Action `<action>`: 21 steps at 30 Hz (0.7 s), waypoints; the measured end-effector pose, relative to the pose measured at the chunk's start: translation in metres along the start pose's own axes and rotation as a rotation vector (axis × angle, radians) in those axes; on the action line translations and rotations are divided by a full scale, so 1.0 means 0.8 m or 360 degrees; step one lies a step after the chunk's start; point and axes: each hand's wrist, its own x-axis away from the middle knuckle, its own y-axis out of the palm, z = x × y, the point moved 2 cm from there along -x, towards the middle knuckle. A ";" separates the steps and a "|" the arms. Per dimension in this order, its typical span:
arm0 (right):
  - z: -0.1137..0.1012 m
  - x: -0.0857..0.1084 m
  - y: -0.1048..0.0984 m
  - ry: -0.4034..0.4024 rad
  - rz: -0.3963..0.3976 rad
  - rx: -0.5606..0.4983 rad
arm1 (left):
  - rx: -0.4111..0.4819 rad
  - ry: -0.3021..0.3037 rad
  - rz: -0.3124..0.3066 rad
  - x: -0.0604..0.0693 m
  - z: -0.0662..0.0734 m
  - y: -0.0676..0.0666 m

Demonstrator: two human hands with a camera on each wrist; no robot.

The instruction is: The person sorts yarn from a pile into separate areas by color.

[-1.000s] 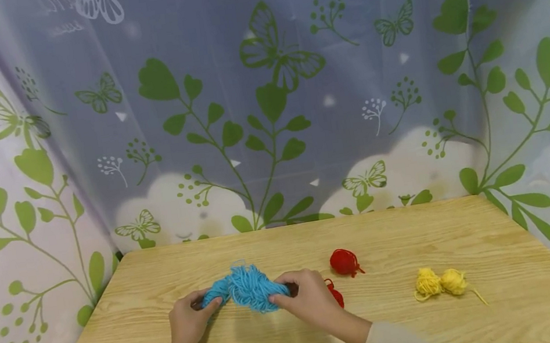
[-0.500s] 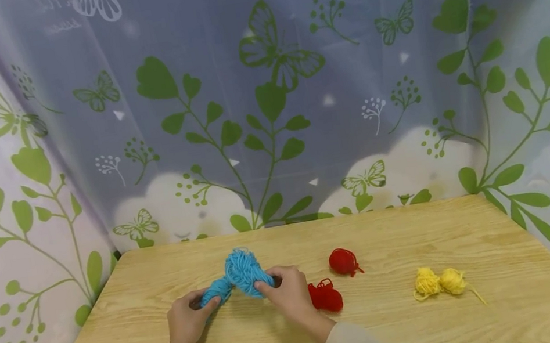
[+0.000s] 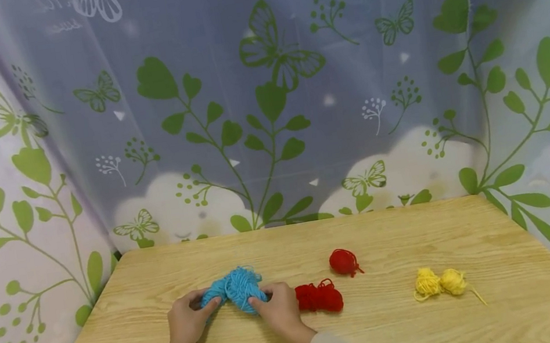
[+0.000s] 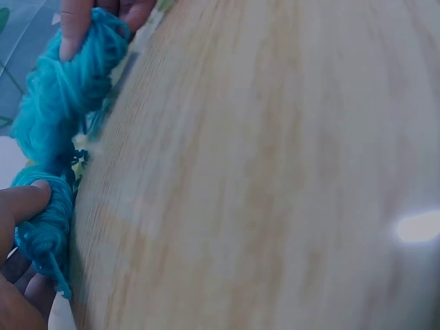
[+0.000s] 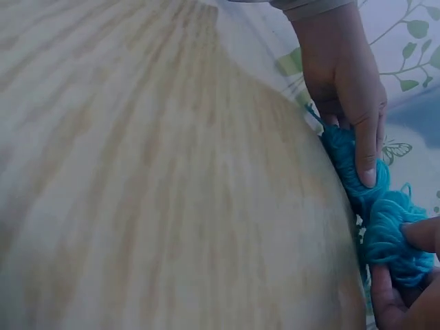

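Note:
A bundle of blue yarn (image 3: 241, 288), narrowed in the middle into two lobes, lies between my hands at the left of the table in the head view. My left hand (image 3: 186, 322) pinches its smaller left lobe, the thumb on top. The larger, looser lobe is held between the thumb and fingers of my right hand (image 3: 281, 311). In the left wrist view the blue yarn (image 4: 69, 82) shows a short loose tail at its lower end. Both hands appear again in the right wrist view, gripping the two lobes of yarn (image 5: 395, 234).
Just right of my right hand lies a bundle of red yarn (image 3: 321, 297), partly covered by that hand. Behind it is a second red yarn ball (image 3: 343, 262). Farther right sits a two-lobed yellow yarn bundle (image 3: 439, 282) with a loose tail. A patterned curtain (image 3: 245, 111) stands behind the wooden table (image 3: 392, 331).
My right hand has moved left, bringing the large blue lobe closer to my left hand; that lobe rose, then came down. More of the red bundle shows. The left hand has stayed nearly still.

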 end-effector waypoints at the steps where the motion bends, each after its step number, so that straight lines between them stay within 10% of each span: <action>1: 0.001 0.001 0.001 -0.0004 -0.0032 0.0031 | -0.0005 -0.0005 -0.0003 0.000 0.000 0.000; 10: -0.009 0.003 0.005 -0.0013 -0.0325 0.0203 | -0.0006 -0.0005 -0.0015 -0.001 -0.002 -0.001; 21: -0.010 0.001 0.011 0.0020 -0.0186 0.0173 | -0.0010 -0.0019 -0.0001 -0.002 -0.001 0.000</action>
